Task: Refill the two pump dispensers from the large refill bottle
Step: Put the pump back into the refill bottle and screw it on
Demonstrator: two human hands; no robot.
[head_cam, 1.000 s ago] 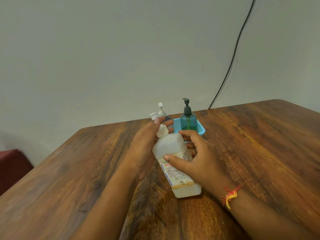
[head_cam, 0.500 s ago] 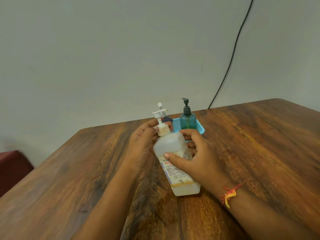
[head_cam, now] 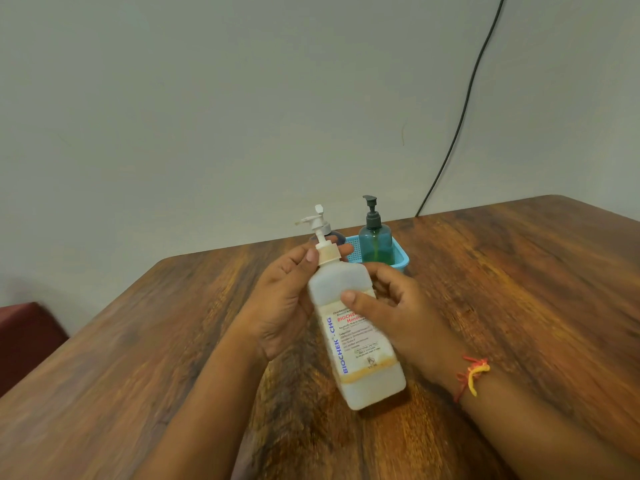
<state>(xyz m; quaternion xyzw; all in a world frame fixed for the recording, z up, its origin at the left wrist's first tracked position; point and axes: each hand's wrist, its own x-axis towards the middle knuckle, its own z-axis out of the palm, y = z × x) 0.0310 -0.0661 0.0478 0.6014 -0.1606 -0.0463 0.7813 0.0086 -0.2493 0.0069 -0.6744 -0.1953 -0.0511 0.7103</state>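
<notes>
While pinching the pump collar (head_cam: 327, 254) between thumb and fingertips of the left hand (head_cam: 280, 299), grips the upper body of the large refill bottle (head_cam: 360, 358) with the right hand (head_cam: 391, 306), thumb pressed on the front just above the label, fingers curled round the far side. Holds that bottle tilted, top leaning away and slightly left, base nearest the camera and low over the wooden table (head_cam: 519, 289); cannot tell whether touching the wood. Shows a translucent white body, a label with blue lettering down one edge, and a white pump head (head_cam: 308, 220) sticking up above the collar. Wears a red and yellow thread band (head_cam: 472, 372) on the right wrist.

Farther back, near the table's far edge, finds a small blue basket (head_cam: 401, 263) with a green pump dispenser (head_cam: 375, 240), dark-capped and upright, standing inside. Just left of that, glimpses a second, darker pump dispenser (head_cam: 334, 235), mostly hidden behind the refill bottle's pump; cannot tell whether inside the basket or beside it.

Beyond, faces a plain pale wall (head_cam: 207, 98) with a black cable (head_cam: 464, 109) running down to the table's far edge. At far left, catches the corner of a dark red seat (head_cam: 24, 337).
</notes>
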